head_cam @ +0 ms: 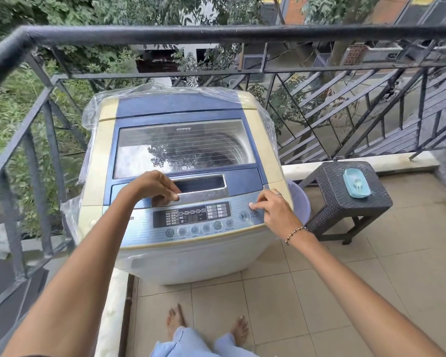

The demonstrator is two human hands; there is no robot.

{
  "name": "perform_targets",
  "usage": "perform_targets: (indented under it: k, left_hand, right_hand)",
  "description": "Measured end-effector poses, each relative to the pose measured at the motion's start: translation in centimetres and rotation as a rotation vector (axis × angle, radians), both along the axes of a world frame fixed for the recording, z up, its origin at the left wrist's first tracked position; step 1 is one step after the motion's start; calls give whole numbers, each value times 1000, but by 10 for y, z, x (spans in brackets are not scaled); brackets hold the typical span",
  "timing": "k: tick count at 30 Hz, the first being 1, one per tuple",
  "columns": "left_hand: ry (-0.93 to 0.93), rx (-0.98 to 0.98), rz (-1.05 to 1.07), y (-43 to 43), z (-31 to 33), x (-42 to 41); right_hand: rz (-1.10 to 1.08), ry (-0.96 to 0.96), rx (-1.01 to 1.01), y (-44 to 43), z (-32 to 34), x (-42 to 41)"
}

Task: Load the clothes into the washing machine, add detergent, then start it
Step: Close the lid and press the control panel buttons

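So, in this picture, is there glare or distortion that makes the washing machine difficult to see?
Head view: soft, even daylight, no hard shadows; the transparent window of the blue washing-machine lid reflects sky and leaves, so the drum contents are unclear; the clear plastic wrap shines; the wide lens bends the black metal railing; the control panel labels are too small to read.
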State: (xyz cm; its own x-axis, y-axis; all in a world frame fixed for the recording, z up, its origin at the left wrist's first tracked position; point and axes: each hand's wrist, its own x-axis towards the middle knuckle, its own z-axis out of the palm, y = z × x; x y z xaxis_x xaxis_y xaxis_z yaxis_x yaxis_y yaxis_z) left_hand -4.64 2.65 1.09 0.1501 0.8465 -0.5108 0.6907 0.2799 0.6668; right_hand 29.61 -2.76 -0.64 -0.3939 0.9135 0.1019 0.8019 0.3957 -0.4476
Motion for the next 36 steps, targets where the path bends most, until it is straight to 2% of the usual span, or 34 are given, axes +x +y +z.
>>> perform_targets:
  k: [13,23,29,36]
  left_hand:
    - [41,7,-6,3,-4,-1]
    - [-14,-17,-40,-2,4,-1]
    - [14,58,-40,-6,2,0]
    - [-10,86,-74,-8,1,-4]
  right_hand:
    - [-37,-164,10,-4,6,-14]
    - [-117,-214,-15,-31,5,-22]
    - [-215,-219,37,-46,5,-38]
    - [-61,-139,72,-71,6,-85]
